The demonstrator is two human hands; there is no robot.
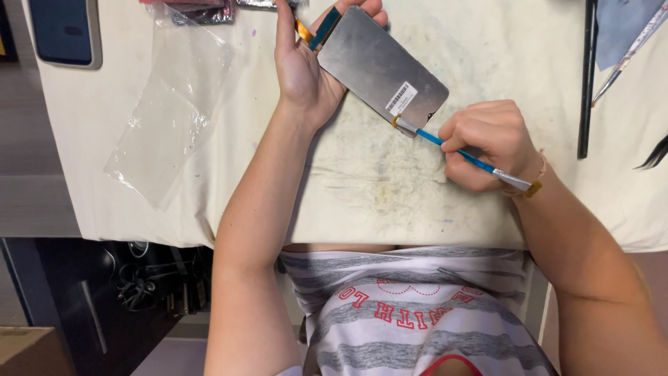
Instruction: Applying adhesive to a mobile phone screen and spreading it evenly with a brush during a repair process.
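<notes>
The left hand (303, 66) clamps its fingers on the far end of a grey display panel (379, 69), whose long axis slants down toward the right hand (487, 143). That hand's fingers pinch a blue-handled brush (456, 148), its tip touching the panel's near corner above the stained tabletop (390, 188).

Stained cream worktop (390, 202), crumpled clear plastic bag (170, 111) at its left, dark phone (64, 31) at the far left corner, long black strip (588, 76) lying at the right, tweezers (630, 52) beside it, cardboard box (28, 351) on the floor.
</notes>
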